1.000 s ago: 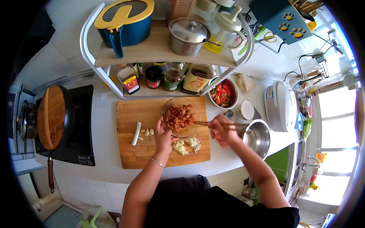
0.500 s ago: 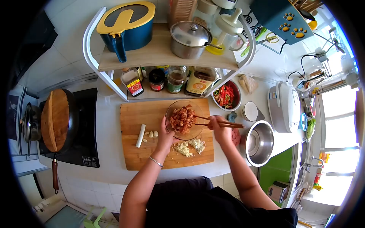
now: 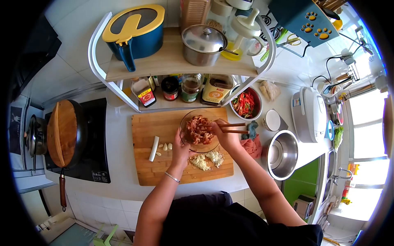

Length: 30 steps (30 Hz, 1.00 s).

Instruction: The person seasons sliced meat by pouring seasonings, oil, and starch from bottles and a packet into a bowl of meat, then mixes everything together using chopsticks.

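A clear glass bowl [image 3: 216, 143] of reddish-brown sliced meat [image 3: 198, 129] is over the wooden cutting board [image 3: 143, 172]. My left hand [image 3: 181, 148] grips the bowl's near left side. In my right hand [image 3: 223, 133] is a pair of wooden chopsticks [image 3: 238, 124], fingers closed round them, their tips in the meat. On the board, left of the bowl, lie a white scallion piece [image 3: 154, 148] and several garlic cloves [image 3: 165, 146]. Two piles of minced garlic or ginger [image 3: 200, 162] sit just below the bowl.
Right of the board are a steel basin [image 3: 281, 155], a pinkish cloth [image 3: 251, 146], a bowl of sliced peppers [image 3: 245, 103] and a rice cooker [image 3: 308, 115]. A lidded wok [image 3: 67, 133] is on the left stove. A shelf [image 3: 174, 51] with pots and bottles stands behind.
My right hand has moved left and slightly up, over the bowl's right rim, bringing the chopsticks deeper into the meat. The left hand keeps its hold; the whole view has shifted slightly.
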Each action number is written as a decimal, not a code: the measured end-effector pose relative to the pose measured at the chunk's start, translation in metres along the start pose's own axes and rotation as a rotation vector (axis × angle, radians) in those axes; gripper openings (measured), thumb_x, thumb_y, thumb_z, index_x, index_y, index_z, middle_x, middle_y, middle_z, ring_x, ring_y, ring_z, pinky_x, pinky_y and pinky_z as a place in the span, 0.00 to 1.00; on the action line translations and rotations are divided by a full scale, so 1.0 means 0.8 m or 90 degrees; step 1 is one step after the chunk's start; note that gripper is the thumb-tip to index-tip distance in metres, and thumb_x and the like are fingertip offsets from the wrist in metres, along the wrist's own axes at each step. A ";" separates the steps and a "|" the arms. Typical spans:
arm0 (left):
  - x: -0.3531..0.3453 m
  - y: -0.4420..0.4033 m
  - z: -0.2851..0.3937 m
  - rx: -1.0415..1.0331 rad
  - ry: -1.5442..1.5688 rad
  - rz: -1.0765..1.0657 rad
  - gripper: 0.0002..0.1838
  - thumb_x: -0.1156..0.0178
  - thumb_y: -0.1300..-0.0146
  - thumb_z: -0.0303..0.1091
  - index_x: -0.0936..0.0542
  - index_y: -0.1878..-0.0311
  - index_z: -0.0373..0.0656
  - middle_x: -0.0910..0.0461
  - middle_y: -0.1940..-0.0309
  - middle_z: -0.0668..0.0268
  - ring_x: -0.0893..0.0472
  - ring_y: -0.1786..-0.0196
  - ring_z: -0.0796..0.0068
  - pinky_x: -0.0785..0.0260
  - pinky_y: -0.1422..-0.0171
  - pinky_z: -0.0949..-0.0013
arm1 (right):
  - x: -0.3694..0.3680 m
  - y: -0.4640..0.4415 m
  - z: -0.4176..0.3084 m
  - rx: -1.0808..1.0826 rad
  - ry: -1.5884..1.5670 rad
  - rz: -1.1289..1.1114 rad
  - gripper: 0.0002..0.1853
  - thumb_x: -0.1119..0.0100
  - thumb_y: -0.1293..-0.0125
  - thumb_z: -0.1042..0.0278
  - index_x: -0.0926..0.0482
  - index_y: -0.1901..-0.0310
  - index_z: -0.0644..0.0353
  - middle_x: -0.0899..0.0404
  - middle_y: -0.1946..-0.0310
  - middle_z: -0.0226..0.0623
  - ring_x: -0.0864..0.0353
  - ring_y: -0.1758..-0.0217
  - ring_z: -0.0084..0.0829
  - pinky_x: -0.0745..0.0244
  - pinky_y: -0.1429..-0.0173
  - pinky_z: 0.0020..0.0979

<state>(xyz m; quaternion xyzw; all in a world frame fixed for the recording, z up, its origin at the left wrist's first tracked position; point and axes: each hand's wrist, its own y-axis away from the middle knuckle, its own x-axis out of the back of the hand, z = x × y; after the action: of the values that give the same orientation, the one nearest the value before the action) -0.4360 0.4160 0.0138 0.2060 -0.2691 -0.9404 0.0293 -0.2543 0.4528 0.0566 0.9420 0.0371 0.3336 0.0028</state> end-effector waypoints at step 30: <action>-0.008 0.013 -0.019 0.000 0.057 0.059 0.40 0.56 0.38 0.13 0.54 0.24 0.51 0.40 0.32 0.58 0.25 0.40 0.62 0.18 0.49 0.55 | -0.019 0.005 0.008 -0.121 -0.258 -0.030 0.15 0.47 0.28 0.62 0.21 0.62 0.67 0.20 0.73 0.37 0.20 0.75 0.28 0.23 0.68 0.29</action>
<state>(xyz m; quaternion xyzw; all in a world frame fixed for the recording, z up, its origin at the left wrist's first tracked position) -0.4249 0.4005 0.0100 0.2351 -0.2765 -0.9280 0.0846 -0.2619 0.4477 0.0423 0.9841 0.0262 0.1395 0.1072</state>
